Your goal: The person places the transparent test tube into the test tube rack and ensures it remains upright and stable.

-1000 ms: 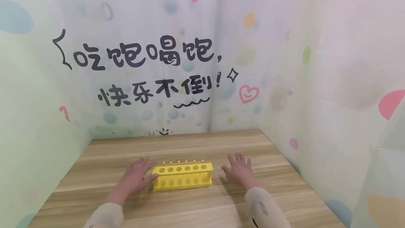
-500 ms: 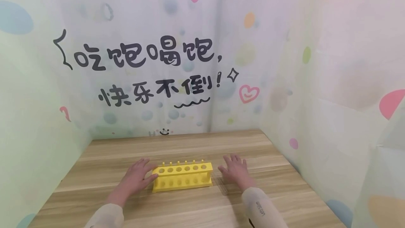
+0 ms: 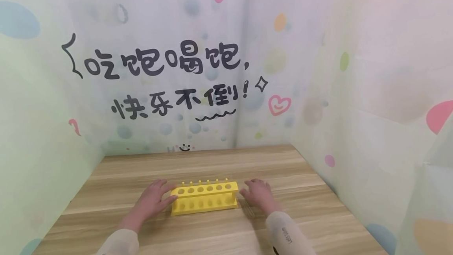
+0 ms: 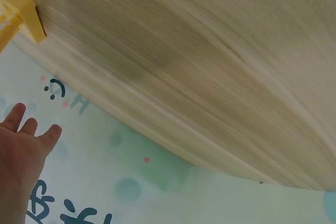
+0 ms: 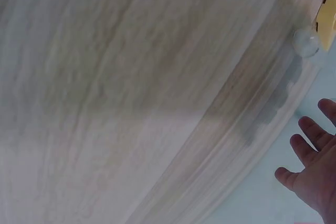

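A yellow test tube rack (image 3: 204, 200) with a row of round holes and short pegs stands mid-table. My left hand (image 3: 153, 200) is at its left end, thumb at the front edge and fingers extended toward the back. In the left wrist view, several fingers (image 4: 50, 136) spread loosely, while the rack's corner (image 4: 29, 17) shows at upper left. A clear glass test tube (image 3: 249, 209) lies right of the rack; its rounded end (image 5: 306, 43) shows in the right wrist view. My right hand (image 3: 259, 196) hovers beside the tube, fingers apart and slightly bent, holding nothing.
The wood-grain table (image 3: 198, 235) runs back to a pale wall (image 3: 170, 129) with black lettering and coloured dots. Similar side walls (image 3: 382, 129) stand to left and right.
My right hand has moved left and lowered toward the rack's right end and the test tube, its fingers bending a little more. The left hand and rack stay nearly in place.
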`<state>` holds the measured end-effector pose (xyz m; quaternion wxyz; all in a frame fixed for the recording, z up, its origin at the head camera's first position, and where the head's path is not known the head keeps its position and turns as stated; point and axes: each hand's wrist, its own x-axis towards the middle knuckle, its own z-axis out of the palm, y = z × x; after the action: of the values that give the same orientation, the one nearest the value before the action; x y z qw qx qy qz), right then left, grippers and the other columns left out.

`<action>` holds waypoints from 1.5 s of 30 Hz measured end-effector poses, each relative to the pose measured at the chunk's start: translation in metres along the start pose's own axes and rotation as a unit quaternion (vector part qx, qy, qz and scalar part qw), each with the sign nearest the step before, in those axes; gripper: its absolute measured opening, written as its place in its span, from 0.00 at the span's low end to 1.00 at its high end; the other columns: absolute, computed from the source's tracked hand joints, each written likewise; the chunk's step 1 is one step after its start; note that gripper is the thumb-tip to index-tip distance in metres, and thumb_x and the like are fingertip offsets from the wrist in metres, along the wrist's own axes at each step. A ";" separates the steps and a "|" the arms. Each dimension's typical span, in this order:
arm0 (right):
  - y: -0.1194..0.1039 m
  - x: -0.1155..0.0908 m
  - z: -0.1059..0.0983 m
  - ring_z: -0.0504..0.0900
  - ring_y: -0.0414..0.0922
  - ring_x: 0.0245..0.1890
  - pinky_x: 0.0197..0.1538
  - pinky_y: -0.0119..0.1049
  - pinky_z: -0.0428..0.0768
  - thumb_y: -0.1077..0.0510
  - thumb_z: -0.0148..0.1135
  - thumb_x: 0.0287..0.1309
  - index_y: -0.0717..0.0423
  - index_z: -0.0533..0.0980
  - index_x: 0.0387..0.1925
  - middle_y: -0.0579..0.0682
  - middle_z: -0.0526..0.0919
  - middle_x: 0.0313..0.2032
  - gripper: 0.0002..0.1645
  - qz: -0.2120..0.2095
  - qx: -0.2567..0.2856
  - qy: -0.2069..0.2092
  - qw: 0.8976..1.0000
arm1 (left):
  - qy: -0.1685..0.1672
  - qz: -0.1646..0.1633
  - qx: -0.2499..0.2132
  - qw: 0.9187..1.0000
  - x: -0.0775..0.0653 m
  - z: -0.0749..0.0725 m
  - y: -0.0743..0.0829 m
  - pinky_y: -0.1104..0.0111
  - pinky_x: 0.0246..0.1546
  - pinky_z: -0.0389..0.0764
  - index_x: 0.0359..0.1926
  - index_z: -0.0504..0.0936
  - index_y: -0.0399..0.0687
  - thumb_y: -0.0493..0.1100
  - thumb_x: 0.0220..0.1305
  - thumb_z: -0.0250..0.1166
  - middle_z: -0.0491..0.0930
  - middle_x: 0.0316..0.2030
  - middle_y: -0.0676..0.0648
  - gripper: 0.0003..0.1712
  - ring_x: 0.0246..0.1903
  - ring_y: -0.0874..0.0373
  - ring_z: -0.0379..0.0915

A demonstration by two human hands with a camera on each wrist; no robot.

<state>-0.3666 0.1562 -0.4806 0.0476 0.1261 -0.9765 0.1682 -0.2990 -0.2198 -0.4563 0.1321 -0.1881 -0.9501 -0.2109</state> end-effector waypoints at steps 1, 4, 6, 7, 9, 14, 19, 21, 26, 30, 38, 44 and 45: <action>-0.001 0.000 0.001 0.70 0.64 0.64 0.68 0.67 0.57 0.43 0.56 0.68 0.59 0.76 0.61 0.62 0.77 0.59 0.29 -0.002 0.000 0.000 1.000 | -0.002 -0.003 -0.004 1.000 0.000 0.000 0.000 0.34 0.62 0.59 0.60 0.79 0.42 0.57 0.70 0.60 0.69 0.63 0.27 0.29 0.64 0.27 0.60; -0.004 0.001 0.005 0.70 0.64 0.62 0.67 0.67 0.57 0.43 0.56 0.68 0.59 0.76 0.60 0.62 0.78 0.58 0.29 -0.003 0.008 -0.001 1.000 | -0.004 -0.006 -0.008 1.000 0.001 0.001 -0.001 0.34 0.63 0.59 0.60 0.79 0.41 0.58 0.70 0.60 0.69 0.63 0.27 0.29 0.64 0.27 0.60; -0.005 0.000 0.006 0.71 0.65 0.62 0.67 0.68 0.57 0.44 0.57 0.67 0.60 0.77 0.59 0.63 0.78 0.58 0.29 -0.003 0.017 -0.001 1.000 | -0.005 -0.007 -0.008 1.000 0.000 0.001 -0.001 0.33 0.62 0.59 0.60 0.79 0.41 0.59 0.70 0.59 0.68 0.63 0.27 0.30 0.64 0.27 0.60; -0.006 0.000 0.007 0.71 0.64 0.62 0.67 0.68 0.56 0.44 0.57 0.67 0.60 0.77 0.59 0.63 0.78 0.57 0.29 -0.001 0.022 -0.001 1.000 | -0.006 -0.010 -0.009 1.000 0.000 0.001 -0.002 0.34 0.63 0.59 0.60 0.79 0.42 0.59 0.70 0.59 0.68 0.63 0.27 0.30 0.65 0.27 0.59; -0.008 0.000 0.009 0.71 0.65 0.61 0.67 0.69 0.55 0.44 0.58 0.66 0.61 0.77 0.58 0.63 0.79 0.57 0.28 0.004 0.033 -0.003 0.999 | -0.005 -0.011 -0.009 1.000 0.000 0.001 -0.002 0.33 0.63 0.59 0.60 0.79 0.42 0.59 0.70 0.59 0.68 0.63 0.27 0.30 0.65 0.27 0.59; -0.010 -0.001 0.012 0.75 0.64 0.57 0.66 0.69 0.57 0.48 0.62 0.63 0.62 0.79 0.54 0.62 0.82 0.51 0.25 0.009 0.027 -0.005 1.000 | -0.007 -0.015 -0.014 1.000 0.000 0.002 -0.002 0.33 0.62 0.59 0.61 0.79 0.42 0.59 0.70 0.60 0.68 0.63 0.26 0.30 0.65 0.26 0.58; -0.010 -0.002 0.010 0.78 0.61 0.51 0.61 0.68 0.65 0.51 0.64 0.62 0.60 0.82 0.47 0.60 0.84 0.45 0.19 0.006 -0.014 0.008 1.000 | -0.005 -0.016 -0.016 1.000 -0.001 0.002 -0.001 0.33 0.62 0.60 0.61 0.79 0.42 0.59 0.70 0.59 0.67 0.64 0.26 0.30 0.65 0.27 0.58; -0.008 -0.002 0.009 0.79 0.60 0.49 0.58 0.67 0.68 0.53 0.64 0.61 0.59 0.83 0.45 0.59 0.84 0.44 0.16 0.011 -0.031 0.013 0.999 | -0.005 -0.020 -0.018 1.000 -0.001 0.002 -0.002 0.33 0.63 0.59 0.61 0.79 0.42 0.59 0.70 0.59 0.67 0.64 0.26 0.30 0.66 0.27 0.57; 0.001 -0.001 0.009 0.81 0.58 0.45 0.56 0.66 0.70 0.59 0.64 0.56 0.57 0.84 0.40 0.56 0.85 0.40 0.10 0.031 -0.048 0.025 0.998 | -0.007 -0.022 -0.018 1.000 -0.001 0.002 -0.002 0.34 0.63 0.59 0.60 0.79 0.42 0.59 0.70 0.59 0.67 0.64 0.26 0.30 0.66 0.27 0.57; 0.006 -0.002 0.004 0.82 0.59 0.42 0.57 0.70 0.67 0.63 0.64 0.54 0.58 0.83 0.33 0.56 0.86 0.36 0.05 0.048 -0.050 0.033 0.997 | -0.006 -0.019 -0.019 1.000 -0.001 0.001 -0.001 0.34 0.63 0.59 0.60 0.79 0.42 0.59 0.70 0.59 0.67 0.64 0.26 0.29 0.66 0.27 0.57; 0.022 -0.003 0.001 0.82 0.57 0.33 0.58 0.68 0.67 0.66 0.65 0.46 0.59 0.78 0.24 0.57 0.83 0.28 0.02 0.055 -0.114 0.046 0.991 | -0.008 -0.023 -0.024 0.999 -0.003 0.001 -0.001 0.33 0.62 0.60 0.61 0.78 0.43 0.59 0.71 0.59 0.66 0.65 0.27 0.30 0.66 0.27 0.57; 0.030 -0.004 -0.002 0.83 0.60 0.39 0.61 0.71 0.63 0.67 0.65 0.48 0.61 0.80 0.30 0.59 0.84 0.33 0.04 0.071 -0.099 0.038 0.992 | -0.011 -0.026 -0.033 0.999 -0.004 0.000 0.000 0.33 0.61 0.61 0.61 0.78 0.42 0.58 0.71 0.59 0.66 0.65 0.26 0.30 0.66 0.27 0.56; 0.031 -0.003 -0.002 0.82 0.60 0.41 0.61 0.71 0.63 0.67 0.65 0.49 0.61 0.81 0.33 0.60 0.85 0.34 0.06 0.075 -0.090 0.041 0.992 | -0.013 -0.027 -0.033 0.999 -0.004 -0.001 0.000 0.32 0.61 0.61 0.61 0.78 0.42 0.58 0.71 0.59 0.66 0.65 0.26 0.30 0.66 0.27 0.56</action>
<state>-0.3713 0.1861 -0.4887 0.0863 0.0406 -0.9916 0.0876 -0.2954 -0.2212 -0.4569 0.1079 -0.1699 -0.9488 -0.2436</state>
